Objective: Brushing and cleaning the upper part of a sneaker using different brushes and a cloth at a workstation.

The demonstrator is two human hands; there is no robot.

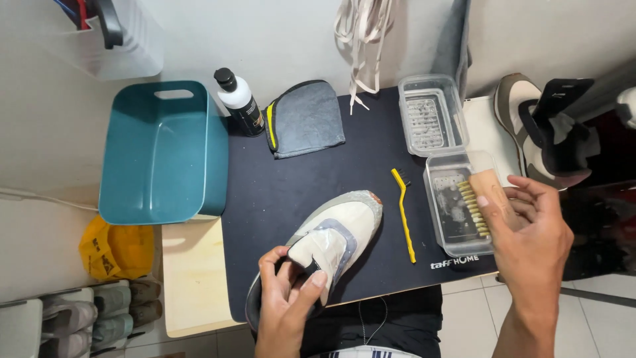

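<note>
The left hand (291,292) grips a grey-and-cream suede sneaker (324,252) by its heel end, fingers curled over the collar, and tilts it on the black rubber mat (278,192) covering the tabletop, apparently to steady it and turn its side upward. The right hand (530,232) is closed around a wooden-backed brush with pale bristles (480,199), holding it with the bristles facing down into a clear rectangular plastic tray (457,205), which seems to hold a shallow layer of liquid. A second clear tray (432,114), just behind the first, has a ridged insert in it.

A thin yellow-handled detail brush (403,215) lies on the mat between sneaker and tray, within easy reach. Behind it sit a folded grey cloth with a yellow edge (306,119) and a white bottle with a black cap (240,101). A teal plastic tub (159,156) at the left looks empty. Cream laces (361,40) hang on the wall, and the matching second sneaker (533,126) rests on the right.
</note>
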